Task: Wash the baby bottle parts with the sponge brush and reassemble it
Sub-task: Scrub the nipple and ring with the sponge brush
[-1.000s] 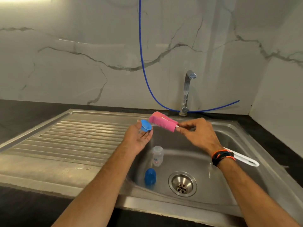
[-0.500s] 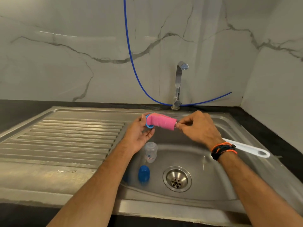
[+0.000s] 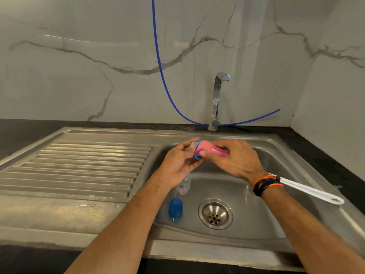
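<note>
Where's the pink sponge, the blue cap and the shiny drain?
Pink sponge brush head point(image 3: 209, 150), head view: on its foam middle.
Blue plastic bottle cap point(image 3: 175, 209), head view: on its rounded side.
Round steel drain point(image 3: 215, 213), head view: on its strainer.

Sponge brush point(image 3: 214, 150): pink head pressed into blue collar point(image 3: 197, 153)
Bottle point(image 3: 184, 184): clear, upright in basin
Cap point(image 3: 175, 209): blue; beside bottle
</note>
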A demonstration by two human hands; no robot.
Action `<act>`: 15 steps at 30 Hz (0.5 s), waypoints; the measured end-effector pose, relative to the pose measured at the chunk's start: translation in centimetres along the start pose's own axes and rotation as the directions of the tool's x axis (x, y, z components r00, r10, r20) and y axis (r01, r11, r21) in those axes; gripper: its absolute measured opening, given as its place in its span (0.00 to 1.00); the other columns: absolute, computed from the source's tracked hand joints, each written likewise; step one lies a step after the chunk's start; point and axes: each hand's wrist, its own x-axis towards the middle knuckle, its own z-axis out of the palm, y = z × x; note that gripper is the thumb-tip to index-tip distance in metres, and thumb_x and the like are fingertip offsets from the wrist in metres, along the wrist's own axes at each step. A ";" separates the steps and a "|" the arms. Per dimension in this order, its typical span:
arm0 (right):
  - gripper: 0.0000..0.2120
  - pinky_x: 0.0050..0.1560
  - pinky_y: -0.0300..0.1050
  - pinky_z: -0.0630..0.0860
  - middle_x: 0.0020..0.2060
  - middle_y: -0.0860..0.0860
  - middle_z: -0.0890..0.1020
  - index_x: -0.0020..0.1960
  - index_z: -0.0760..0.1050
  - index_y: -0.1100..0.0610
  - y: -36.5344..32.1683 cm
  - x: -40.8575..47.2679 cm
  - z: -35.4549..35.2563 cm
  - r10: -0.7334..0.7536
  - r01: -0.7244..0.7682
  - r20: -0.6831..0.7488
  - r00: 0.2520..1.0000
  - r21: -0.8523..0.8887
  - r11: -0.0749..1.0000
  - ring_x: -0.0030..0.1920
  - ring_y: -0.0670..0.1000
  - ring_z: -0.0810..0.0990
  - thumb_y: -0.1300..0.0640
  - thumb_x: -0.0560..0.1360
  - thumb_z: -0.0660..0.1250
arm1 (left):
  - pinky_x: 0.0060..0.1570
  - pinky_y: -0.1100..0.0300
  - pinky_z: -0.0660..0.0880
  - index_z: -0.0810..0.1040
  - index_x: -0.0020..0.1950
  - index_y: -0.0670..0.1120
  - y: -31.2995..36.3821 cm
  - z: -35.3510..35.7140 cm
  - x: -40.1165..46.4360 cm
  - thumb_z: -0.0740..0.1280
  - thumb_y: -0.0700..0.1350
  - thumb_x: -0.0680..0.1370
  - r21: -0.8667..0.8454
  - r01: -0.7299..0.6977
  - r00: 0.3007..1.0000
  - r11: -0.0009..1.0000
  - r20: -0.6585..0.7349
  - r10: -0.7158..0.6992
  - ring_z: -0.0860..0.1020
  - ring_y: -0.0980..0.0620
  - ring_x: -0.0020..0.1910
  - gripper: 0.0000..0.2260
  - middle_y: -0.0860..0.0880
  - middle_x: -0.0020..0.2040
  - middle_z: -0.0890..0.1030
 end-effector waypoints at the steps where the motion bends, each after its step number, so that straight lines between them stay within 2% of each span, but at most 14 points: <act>1: 0.28 0.49 0.48 0.78 0.45 0.44 0.85 0.58 0.81 0.43 0.0 0.0 0.4 0.000 0.000 -0.032 0.999 -0.005 1.000 0.46 0.47 0.80 0.26 0.68 0.64 | 0.51 0.53 0.81 0.79 0.60 0.45 0.0 -0.1 -0.1 0.64 0.37 0.80 0.013 -0.008 1.000 1.000 -0.003 0.008 0.80 0.43 0.57 0.11 0.39 0.61 0.79; 4: 0.25 0.45 0.47 0.79 0.42 0.44 0.85 0.57 0.82 0.43 -0.2 0.0 1.2 -0.059 0.060 -0.132 0.990 0.001 0.998 0.42 0.47 0.80 0.29 0.70 0.65 | 0.51 0.52 0.81 0.80 0.59 0.44 0.0 -0.5 -0.1 0.64 0.36 0.79 0.037 -0.020 1.000 0.999 -0.014 0.020 0.82 0.44 0.54 0.11 0.39 0.59 0.80; 6: 0.16 0.38 0.44 0.76 0.38 0.44 0.83 0.54 0.83 0.40 0.1 -0.1 1.3 -0.234 0.219 -0.205 0.950 -0.095 0.971 0.37 0.47 0.79 0.34 0.73 0.66 | 0.48 0.53 0.82 0.79 0.59 0.43 0.2 -0.5 -0.2 0.66 0.39 0.79 0.049 -0.004 1.000 0.999 -0.017 0.005 0.83 0.45 0.53 0.10 0.39 0.56 0.82; 8: 0.10 0.33 0.42 0.72 0.39 0.43 0.83 0.51 0.84 0.41 0.6 0.1 0.9 -0.480 0.424 -0.166 0.862 -0.283 0.860 0.35 0.49 0.79 0.41 0.74 0.67 | 0.46 0.54 0.82 0.79 0.60 0.40 0.3 -0.4 -0.2 0.68 0.43 0.78 0.127 0.031 0.999 0.991 -0.033 -0.027 0.84 0.45 0.51 0.12 0.39 0.54 0.83; 10: 0.08 0.29 0.42 0.70 0.42 0.41 0.83 0.50 0.84 0.43 0.9 0.5 0.6 -0.603 0.524 -0.063 0.795 -0.428 0.736 0.33 0.50 0.80 0.45 0.72 0.70 | 0.45 0.53 0.83 0.80 0.58 0.39 0.3 -0.3 -0.1 0.70 0.46 0.77 0.198 0.081 0.996 0.977 -0.062 -0.070 0.85 0.45 0.49 0.14 0.38 0.51 0.85; 12: 0.08 0.30 0.42 0.69 0.43 0.41 0.83 0.51 0.84 0.44 0.8 0.7 0.7 -0.621 0.532 -0.024 0.783 -0.491 0.690 0.33 0.51 0.79 0.46 0.72 0.71 | 0.45 0.53 0.83 0.80 0.56 0.38 0.2 -0.4 -0.2 0.71 0.46 0.76 0.184 0.109 0.992 0.977 -0.077 -0.096 0.85 0.45 0.49 0.14 0.38 0.50 0.85; 13: 0.09 0.32 0.42 0.69 0.42 0.42 0.83 0.51 0.84 0.43 0.4 0.5 0.6 -0.576 0.494 -0.028 0.817 -0.480 0.725 0.35 0.50 0.79 0.44 0.73 0.69 | 0.46 0.53 0.83 0.80 0.56 0.39 0.2 -0.4 -0.2 0.70 0.45 0.76 0.162 0.102 0.993 0.981 -0.071 -0.091 0.85 0.45 0.49 0.13 0.38 0.51 0.85; 15: 0.10 0.36 0.42 0.72 0.40 0.43 0.83 0.51 0.83 0.40 -0.3 0.0 0.9 -0.362 0.319 -0.085 0.928 -0.313 0.894 0.38 0.49 0.79 0.41 0.74 0.66 | 0.48 0.53 0.82 0.79 0.59 0.40 0.2 -0.5 -0.2 0.68 0.41 0.77 0.109 0.054 0.998 0.993 -0.032 -0.051 0.84 0.44 0.52 0.12 0.38 0.55 0.83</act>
